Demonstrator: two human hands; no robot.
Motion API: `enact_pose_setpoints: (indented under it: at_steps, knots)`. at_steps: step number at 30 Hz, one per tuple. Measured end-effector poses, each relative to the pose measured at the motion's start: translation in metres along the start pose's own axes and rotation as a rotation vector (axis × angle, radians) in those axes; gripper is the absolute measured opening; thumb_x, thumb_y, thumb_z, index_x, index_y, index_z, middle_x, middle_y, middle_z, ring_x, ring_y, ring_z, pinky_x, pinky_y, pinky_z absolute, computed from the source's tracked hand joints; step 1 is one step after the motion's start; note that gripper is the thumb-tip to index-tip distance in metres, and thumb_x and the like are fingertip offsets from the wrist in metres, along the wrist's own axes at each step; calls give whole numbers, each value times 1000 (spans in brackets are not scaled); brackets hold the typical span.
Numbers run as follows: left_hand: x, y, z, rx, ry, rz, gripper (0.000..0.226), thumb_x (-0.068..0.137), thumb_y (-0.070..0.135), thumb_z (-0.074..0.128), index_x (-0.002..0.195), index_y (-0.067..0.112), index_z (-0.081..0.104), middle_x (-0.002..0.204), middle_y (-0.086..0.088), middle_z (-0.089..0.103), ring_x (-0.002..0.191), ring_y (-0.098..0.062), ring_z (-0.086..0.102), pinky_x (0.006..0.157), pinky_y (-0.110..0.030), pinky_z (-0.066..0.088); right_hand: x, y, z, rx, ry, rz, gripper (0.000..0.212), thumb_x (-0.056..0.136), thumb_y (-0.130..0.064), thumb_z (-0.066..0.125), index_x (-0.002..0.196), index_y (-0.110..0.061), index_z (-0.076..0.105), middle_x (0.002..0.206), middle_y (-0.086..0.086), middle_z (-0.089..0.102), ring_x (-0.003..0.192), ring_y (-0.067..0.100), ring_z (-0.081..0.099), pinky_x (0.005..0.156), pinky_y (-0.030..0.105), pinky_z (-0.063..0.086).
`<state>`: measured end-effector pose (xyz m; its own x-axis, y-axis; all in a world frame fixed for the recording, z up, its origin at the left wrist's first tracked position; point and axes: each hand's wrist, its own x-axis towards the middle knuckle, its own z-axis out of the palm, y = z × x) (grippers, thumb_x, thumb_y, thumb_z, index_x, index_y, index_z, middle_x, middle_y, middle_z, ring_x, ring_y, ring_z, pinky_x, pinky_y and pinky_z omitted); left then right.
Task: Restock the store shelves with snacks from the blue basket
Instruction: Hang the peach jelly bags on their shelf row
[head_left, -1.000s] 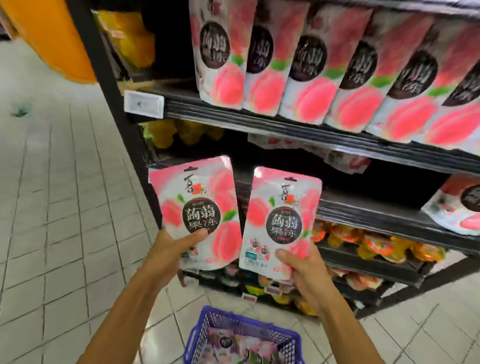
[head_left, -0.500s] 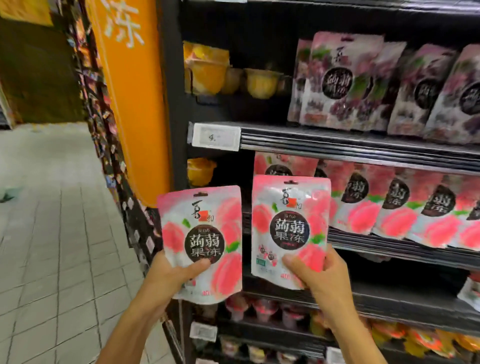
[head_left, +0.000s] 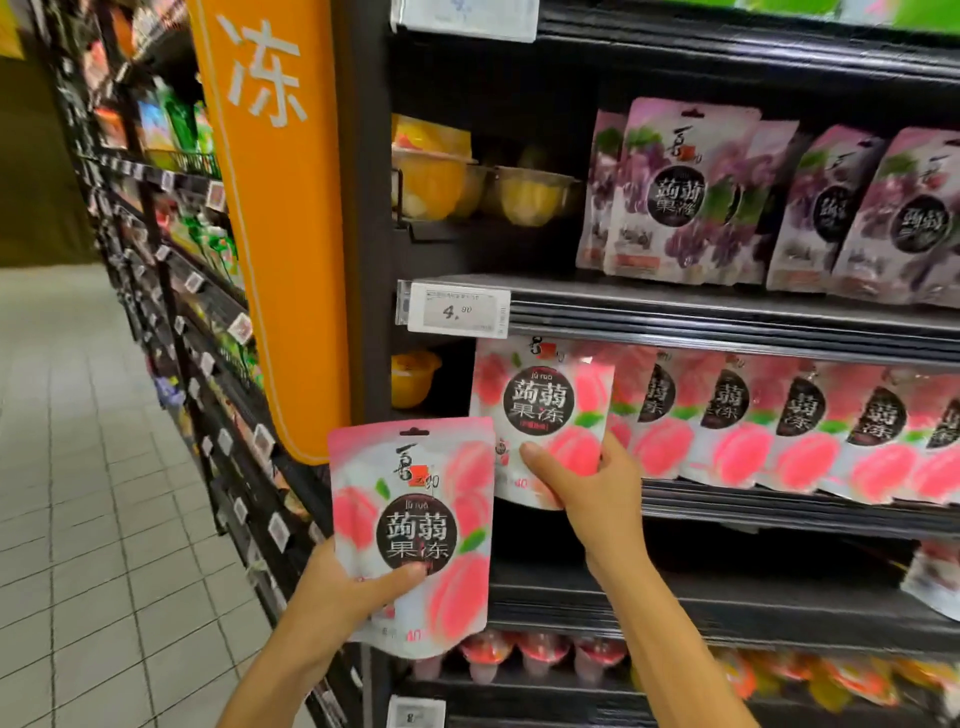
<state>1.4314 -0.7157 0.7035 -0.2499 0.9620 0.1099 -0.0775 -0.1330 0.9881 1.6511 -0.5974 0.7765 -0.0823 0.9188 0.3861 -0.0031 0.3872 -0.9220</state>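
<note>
My left hand (head_left: 340, 597) grips the lower edge of a pink peach jelly pouch (head_left: 415, 525), held upright in front of the shelf post. My right hand (head_left: 587, 483) grips a second peach pouch (head_left: 540, 410) by its bottom and holds it at the left end of the peach pouch row (head_left: 779, 431), just under the price tag (head_left: 457, 314). This pouch stands against the front of the row, above the shelf edge (head_left: 779, 512). The blue basket is out of view.
Purple grape pouches (head_left: 779, 202) fill the shelf above. Yellow fruit cups (head_left: 467, 182) sit to their left, and one more cup (head_left: 413, 376) beside the peach row. An orange sign panel (head_left: 280, 218) hangs left of the post. Red jelly cups (head_left: 540, 657) line a lower shelf.
The view has risen and the basket has dropped out of sight. My right hand has carried its pouch up and forward to the peach row; my left hand stays lower with its pouch.
</note>
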Motion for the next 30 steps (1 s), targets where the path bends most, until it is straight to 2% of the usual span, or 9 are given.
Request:
enact_pose_setpoints:
  at_steps: [3,9,12,15,17,21,24,27,30]
  knots:
    - [2,0,-3,-13,-42,-5,56,51,31,93,104,25,74,104,-11,76,97,-29,73,77,-40,60,11,-3,14,-53,63,-12,35,64,-45,88,89,-29,69,87,-2,74,86,22,70,82,48,58]
    - [4,-1,-4,-8,-68,-22,56,54,32,94,106,27,73,105,-11,76,97,-31,72,78,-49,60,18,8,27,-147,184,-19,69,67,-43,88,123,-13,62,118,3,69,114,20,61,100,49,49]
    - [6,-2,-2,-1,-76,-31,54,54,34,93,103,28,74,104,-12,76,98,-31,72,82,-54,58,14,11,31,-162,191,-49,72,65,-44,88,121,-9,60,112,7,69,106,23,62,93,49,51]
    - [8,-4,1,2,-87,-42,52,55,34,93,103,29,74,104,-12,75,97,-32,72,82,-57,57,12,12,28,-193,186,-77,63,63,-49,87,108,-19,54,96,-8,63,90,18,54,77,35,47]
    - [10,-6,1,7,-88,-45,52,55,35,93,102,28,74,102,-13,76,96,-34,72,81,-58,57,10,14,25,-229,169,-91,65,65,-50,86,109,-18,50,94,-7,61,86,16,52,74,27,44]
    - [13,-7,2,0,-99,-35,58,50,41,95,103,29,74,103,-12,76,98,-31,72,83,-51,58,1,21,17,-289,178,-122,65,71,-45,85,120,-21,50,105,-7,63,95,14,60,78,25,49]
    - [15,-9,3,-5,-97,-21,58,50,39,95,103,29,74,105,-10,76,99,-29,72,80,-41,60,-4,26,10,-328,224,-140,60,72,-42,84,121,-30,52,107,-13,61,94,4,57,76,13,45]
    - [17,-9,3,-7,-91,-18,62,46,42,96,103,29,74,105,-10,76,98,-28,73,77,-38,60,-5,27,7,-368,254,-142,55,73,-39,84,118,-37,51,102,-19,60,82,3,55,72,18,43]
    - [19,-9,4,-5,-90,-20,65,44,44,97,103,29,74,104,-10,76,97,-28,73,77,-39,60,-1,27,8,-447,294,-115,64,71,-45,83,126,-33,54,105,-19,60,86,6,58,74,25,47]
